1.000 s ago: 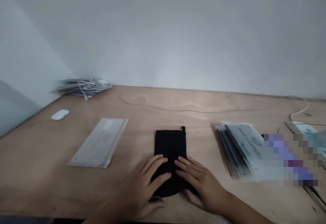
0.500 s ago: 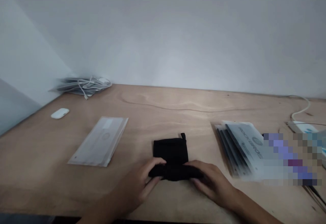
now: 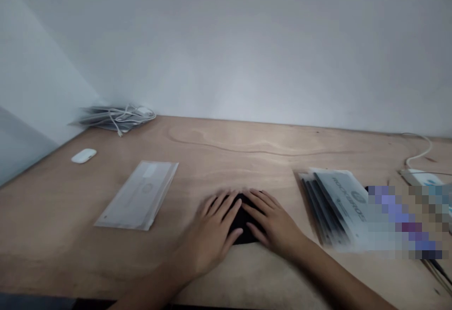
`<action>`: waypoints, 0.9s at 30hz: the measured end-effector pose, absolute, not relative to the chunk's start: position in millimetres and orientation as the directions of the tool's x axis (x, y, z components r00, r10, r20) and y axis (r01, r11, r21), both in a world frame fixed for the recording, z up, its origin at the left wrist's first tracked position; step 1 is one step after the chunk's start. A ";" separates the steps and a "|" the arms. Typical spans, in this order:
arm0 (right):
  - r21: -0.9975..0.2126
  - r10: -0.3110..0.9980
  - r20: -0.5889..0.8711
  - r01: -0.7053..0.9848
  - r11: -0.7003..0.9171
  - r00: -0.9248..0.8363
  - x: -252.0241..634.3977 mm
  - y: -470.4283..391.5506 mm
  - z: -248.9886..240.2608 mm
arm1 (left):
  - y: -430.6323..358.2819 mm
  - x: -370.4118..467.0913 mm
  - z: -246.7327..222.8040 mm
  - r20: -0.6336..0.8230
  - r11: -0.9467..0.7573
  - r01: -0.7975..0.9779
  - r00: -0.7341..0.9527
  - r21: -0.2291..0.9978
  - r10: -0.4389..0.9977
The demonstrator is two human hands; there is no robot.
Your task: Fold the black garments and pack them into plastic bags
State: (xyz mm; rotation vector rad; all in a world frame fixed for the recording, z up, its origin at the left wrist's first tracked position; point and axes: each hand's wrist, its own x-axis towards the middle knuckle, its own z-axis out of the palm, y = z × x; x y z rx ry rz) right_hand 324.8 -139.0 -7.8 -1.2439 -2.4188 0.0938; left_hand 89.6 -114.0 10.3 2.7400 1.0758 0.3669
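Observation:
A folded piece of black fabric (image 3: pixel 243 227) lies flat on the wooden table in front of me, mostly covered by my hands. My left hand (image 3: pixel 217 227) rests palm down over its left part, fingers stretched forward and apart. On the right part lies my right hand (image 3: pixel 273 220), also flat with its fingers spread. Both thumbs point inward, and the dark cloth shows between them. What kind of garment or item the cloth is, I cannot tell.
A frosted zip bag (image 3: pixel 139 197) lies to the left. Several packaged bags marked ROCKBROS (image 3: pixel 339 202) are stacked at right, beside a blurred-out patch. Farther back are a white earbud case (image 3: pixel 84 155), a pile with white cables (image 3: pixel 120 117) and a power strip (image 3: pixel 423 177).
The raised near edge of the black fabric has been folded forward onto the rest. My hands have gone from pinching that edge to lying flat on top, fingers spread.

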 end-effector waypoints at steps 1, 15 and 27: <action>-0.228 0.782 0.316 0.757 0.612 -0.537 325.7 -140.0 -9.1 | -114.4 90.6 9.0 0.119 -0.740 0.636 0.736 0.219 0.667; -0.268 0.867 0.396 0.865 0.423 -0.301 312.3 -172.1 1.3 | -64.7 -6.1 8.1 0.300 -0.394 0.909 0.341 0.138 0.891; -0.187 0.883 0.193 0.867 0.461 -0.428 300.6 -157.8 -24.6 | -36.3 -34.4 16.8 -0.043 -0.169 0.969 0.180 0.182 0.983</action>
